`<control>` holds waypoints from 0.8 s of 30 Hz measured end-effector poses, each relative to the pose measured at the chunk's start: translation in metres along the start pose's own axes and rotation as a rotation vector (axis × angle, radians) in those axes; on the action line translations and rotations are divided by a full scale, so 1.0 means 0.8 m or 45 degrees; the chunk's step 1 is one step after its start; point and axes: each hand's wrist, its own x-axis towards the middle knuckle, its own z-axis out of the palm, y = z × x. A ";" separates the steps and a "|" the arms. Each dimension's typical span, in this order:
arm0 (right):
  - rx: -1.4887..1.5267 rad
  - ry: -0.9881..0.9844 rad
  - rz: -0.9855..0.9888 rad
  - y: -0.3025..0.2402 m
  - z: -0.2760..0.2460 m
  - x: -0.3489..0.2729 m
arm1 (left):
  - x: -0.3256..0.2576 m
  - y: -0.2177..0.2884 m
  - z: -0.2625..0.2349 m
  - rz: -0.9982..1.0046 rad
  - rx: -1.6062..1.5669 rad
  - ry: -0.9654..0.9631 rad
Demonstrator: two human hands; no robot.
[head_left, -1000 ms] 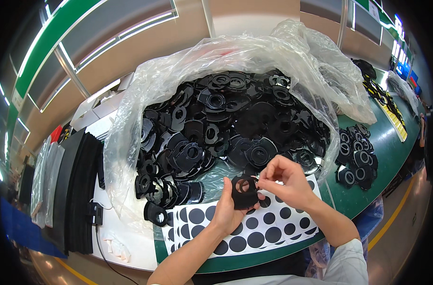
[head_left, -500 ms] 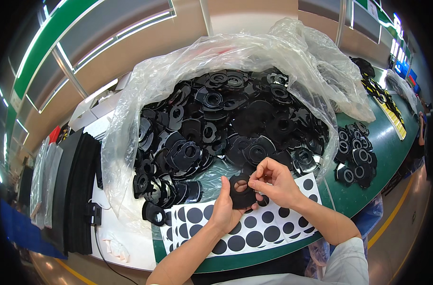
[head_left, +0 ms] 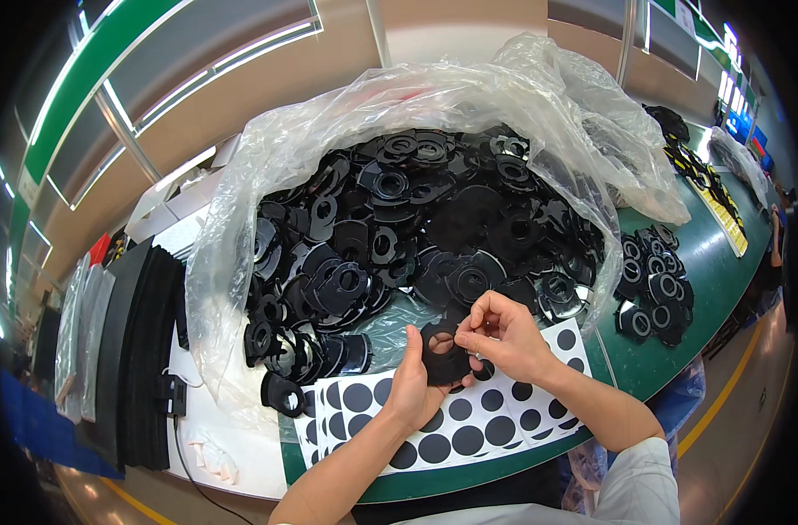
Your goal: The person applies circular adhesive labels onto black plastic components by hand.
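A flat black part with a round hole [head_left: 441,367] rests in my left hand [head_left: 413,385], its thumb along the part's left edge and fingers beneath. My right hand [head_left: 502,337] is pinched at the part's right side, by the hole; whether a small piece sits between those fingertips I cannot make out. Below both hands lie white sheets with black round stickers [head_left: 434,448]. Just beyond them, a large heap of similar black ringed parts [head_left: 390,219] fills an open clear plastic bag [head_left: 215,271].
A smaller pile of black ring parts [head_left: 654,289] lies on the green table [head_left: 718,254] at the right. Dark foam sheets [head_left: 141,350] stand at the left, beside a small black box with a cable [head_left: 173,394]. Crumpled tissue [head_left: 215,459] lies near the front left.
Both hands stay almost in place around the black part. My right fingertips have shifted very slightly along its right side.
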 end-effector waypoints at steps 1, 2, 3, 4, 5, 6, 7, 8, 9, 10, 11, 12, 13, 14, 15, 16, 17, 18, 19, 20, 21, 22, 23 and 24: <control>-0.006 0.000 0.001 0.000 0.000 0.000 | 0.000 0.000 0.000 -0.006 0.000 0.010; -0.006 0.000 0.000 0.000 0.000 0.000 | 0.000 0.000 0.000 -0.006 0.000 0.010; -0.009 0.000 0.000 0.000 0.000 0.000 | 0.000 0.000 0.000 -0.004 0.011 0.009; -0.013 0.000 0.000 0.001 0.000 0.000 | 0.001 0.000 -0.001 -0.003 0.022 0.009; -0.013 0.000 -0.001 0.001 0.001 0.000 | 0.001 0.000 -0.001 -0.003 0.022 0.009; 0.009 0.009 0.005 0.001 0.001 0.000 | 0.001 -0.001 -0.002 0.007 0.027 0.008; 0.030 0.018 0.011 0.001 0.002 -0.001 | 0.001 -0.002 -0.002 0.015 0.032 0.007; 0.030 0.020 0.011 0.001 0.001 -0.001 | 0.002 -0.002 -0.003 0.014 0.032 0.005; 0.028 0.017 0.012 0.001 0.002 0.000 | 0.001 -0.003 -0.003 0.030 -0.003 -0.003; 0.027 0.014 0.013 0.002 0.002 0.000 | 0.001 -0.003 -0.003 0.045 -0.038 -0.011; 0.027 0.014 0.012 0.002 0.003 0.000 | 0.001 -0.004 -0.005 0.045 -0.037 -0.011; 0.023 0.019 0.006 0.002 0.003 -0.001 | 0.001 -0.005 -0.006 0.058 -0.067 -0.036; 0.019 0.024 0.000 0.002 0.004 -0.001 | 0.001 -0.006 -0.007 0.071 -0.096 -0.062; 0.019 0.024 0.000 0.003 0.004 -0.001 | 0.002 -0.006 -0.009 0.072 -0.096 -0.061; 0.020 0.025 -0.009 0.005 0.003 0.000 | 0.005 -0.006 -0.012 0.069 -0.049 -0.076; 0.020 0.025 -0.017 0.006 0.002 0.000 | 0.006 -0.006 -0.013 0.066 -0.002 -0.090; 0.020 0.028 -0.015 0.006 0.002 0.001 | 0.006 -0.007 -0.013 0.064 -0.002 -0.091; 0.022 0.029 -0.010 0.005 0.003 0.000 | 0.004 -0.006 -0.012 0.065 -0.027 -0.053; 0.024 0.029 -0.004 0.005 0.003 0.000 | 0.002 -0.006 -0.011 0.067 -0.052 -0.015; 0.024 0.031 -0.006 0.004 0.003 -0.001 | 0.002 -0.006 -0.010 0.067 -0.051 -0.017; 0.016 0.033 -0.011 0.005 0.004 -0.001 | 0.002 -0.006 -0.010 0.068 -0.050 -0.012; 0.007 0.036 -0.015 0.005 0.004 0.000 | 0.003 -0.006 -0.010 0.070 -0.049 -0.007; 0.008 0.036 -0.015 0.003 0.004 0.000 | 0.002 -0.005 -0.010 0.070 -0.048 -0.006; -0.010 0.033 0.007 0.000 0.004 -0.001 | 0.002 -0.005 -0.009 0.072 -0.045 0.001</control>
